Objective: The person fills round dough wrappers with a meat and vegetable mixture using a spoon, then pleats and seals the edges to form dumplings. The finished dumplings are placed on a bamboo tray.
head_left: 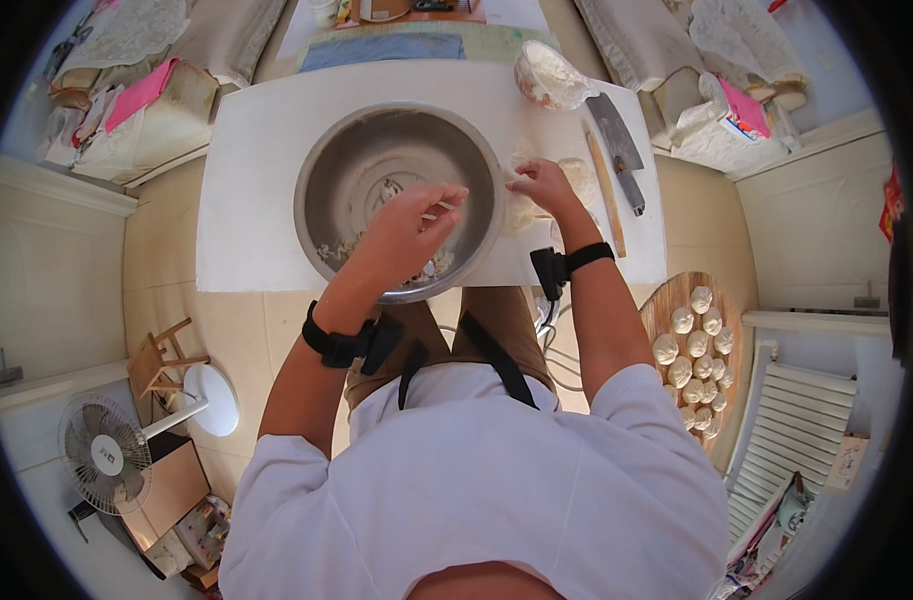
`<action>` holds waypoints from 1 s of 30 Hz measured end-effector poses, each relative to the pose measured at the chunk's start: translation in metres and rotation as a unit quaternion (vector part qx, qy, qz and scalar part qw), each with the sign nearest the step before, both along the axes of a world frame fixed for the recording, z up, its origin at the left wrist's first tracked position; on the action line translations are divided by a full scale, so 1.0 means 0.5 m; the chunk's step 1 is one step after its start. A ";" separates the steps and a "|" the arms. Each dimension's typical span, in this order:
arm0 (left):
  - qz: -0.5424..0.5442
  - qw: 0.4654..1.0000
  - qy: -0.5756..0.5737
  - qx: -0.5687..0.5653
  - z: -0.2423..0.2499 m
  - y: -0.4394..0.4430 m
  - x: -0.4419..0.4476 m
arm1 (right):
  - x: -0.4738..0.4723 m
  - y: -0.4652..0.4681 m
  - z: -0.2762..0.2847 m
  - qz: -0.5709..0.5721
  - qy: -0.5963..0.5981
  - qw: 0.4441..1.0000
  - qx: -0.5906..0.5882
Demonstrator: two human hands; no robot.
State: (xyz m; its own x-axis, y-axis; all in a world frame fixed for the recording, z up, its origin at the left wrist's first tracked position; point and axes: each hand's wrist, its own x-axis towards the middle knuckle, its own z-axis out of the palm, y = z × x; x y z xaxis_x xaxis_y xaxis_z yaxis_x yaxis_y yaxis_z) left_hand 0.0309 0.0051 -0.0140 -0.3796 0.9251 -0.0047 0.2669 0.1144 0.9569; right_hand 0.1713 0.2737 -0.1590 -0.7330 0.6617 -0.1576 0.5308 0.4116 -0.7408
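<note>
A large metal basin [329,127] stands on the white table, with crumbly filling [437,264] along its near side and a metal utensil, perhaps a spoon, partly hidden inside. My left hand [415,225] hovers over the basin, its fingers curled; whether they hold anything is unclear. Just past the basin's right rim is my right hand [542,184], thumb and fingers close together, beside a floury patch and a pale round of dough [578,178]. Whether it pinches something cannot be told. A wooden rolling pin [605,191] and a cleaver [617,135] lie to its right.
A bowl of flour [550,75] stands at the back right of the table [246,187]. Many filled buns [698,343] sit on a round wooden board [655,300] at lower right. A wooden stool [156,358] and a standing fan [107,454] are at left.
</note>
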 end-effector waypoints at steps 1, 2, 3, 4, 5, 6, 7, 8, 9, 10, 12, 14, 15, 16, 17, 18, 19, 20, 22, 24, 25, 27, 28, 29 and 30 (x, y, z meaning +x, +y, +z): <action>-0.004 1.000 -0.006 -0.001 0.002 0.000 0.007 | -0.001 -0.007 -0.001 0.013 0.019 1.000 0.004; -0.007 1.000 -0.010 -0.004 0.005 0.003 0.012 | -0.003 -0.013 0.000 0.016 0.030 0.999 0.009; -0.010 1.000 -0.012 -0.002 0.007 0.007 0.017 | -0.007 -0.022 0.003 0.014 0.028 0.999 0.014; -0.011 1.000 -0.008 -0.009 0.008 0.009 0.022 | -0.009 -0.033 0.006 0.016 0.032 0.999 0.038; -0.015 1.000 -0.003 -0.013 0.009 0.012 0.028 | -0.008 -0.046 0.009 0.012 0.022 0.998 0.061; -0.020 1.000 0.003 -0.013 0.008 0.014 0.034 | -0.007 -0.054 0.013 0.014 0.032 0.995 0.088; -0.021 1.000 0.003 -0.018 0.006 0.018 0.042 | -0.008 -0.057 0.018 0.004 0.038 0.997 0.070; -0.022 1.000 0.004 -0.020 0.002 0.021 0.050 | -0.010 -0.059 0.021 0.001 0.066 0.996 0.056; -0.021 0.999 0.006 -0.030 -0.003 0.024 0.057 | -0.012 -0.059 0.024 -0.006 0.081 0.996 0.039; -0.001 0.989 0.149 -0.005 -0.012 0.023 0.073 | -0.007 -0.054 0.027 0.012 0.112 0.994 0.008; 0.044 0.905 0.423 0.028 -0.037 0.012 0.119 | 0.006 -0.041 0.032 0.045 0.156 0.985 -0.064; 0.035 0.867 0.497 0.011 -0.068 0.008 0.148 | 0.019 -0.035 0.033 -0.013 0.119 0.969 -0.214; 0.029 0.846 0.533 0.003 -0.085 0.008 0.153 | 0.024 -0.035 0.033 -0.052 0.099 0.951 -0.289; 0.026 0.834 0.552 -0.011 -0.100 0.010 0.152 | 0.024 -0.041 0.033 -0.021 0.120 0.967 -0.223; 0.024 0.821 0.570 -0.025 -0.115 0.015 0.148 | 0.021 -0.048 0.034 -0.002 0.137 0.979 -0.154; 0.013 0.808 0.587 -0.051 -0.128 0.016 0.142 | 0.018 -0.056 0.035 0.016 0.153 0.984 -0.086; 0.033 0.799 0.599 -0.033 -0.138 0.014 0.135 | 0.015 -0.066 0.038 0.039 0.139 0.989 -0.027; 0.047 0.792 0.608 -0.026 -0.145 0.014 0.127 | 0.013 -0.072 0.043 0.062 0.123 0.990 0.034; 0.068 0.784 0.617 -0.027 -0.152 0.014 0.109 | 0.018 -0.081 0.051 0.095 0.143 0.979 0.113; 0.086 0.783 0.614 -0.046 -0.148 0.010 0.090 | 0.038 -0.091 0.053 0.125 0.231 0.952 0.158; 0.088 0.774 0.624 -0.058 -0.144 0.009 0.082 | 0.052 -0.100 0.048 0.088 0.214 0.961 0.150; 0.079 0.766 0.627 -0.113 -0.137 0.008 0.076 | 0.090 -0.107 0.035 0.037 0.228 0.961 0.152; 0.076 0.775 0.625 -0.049 -0.135 0.008 0.080 | 0.095 -0.109 0.024 -0.023 0.218 0.974 0.062; 0.058 0.790 0.610 -0.011 -0.135 0.013 0.083 | 0.095 -0.111 0.013 -0.077 0.221 0.972 -0.021; 0.040 0.802 0.595 0.028 -0.138 0.022 0.085 | 0.098 -0.110 0.005 -0.149 0.205 0.960 -0.120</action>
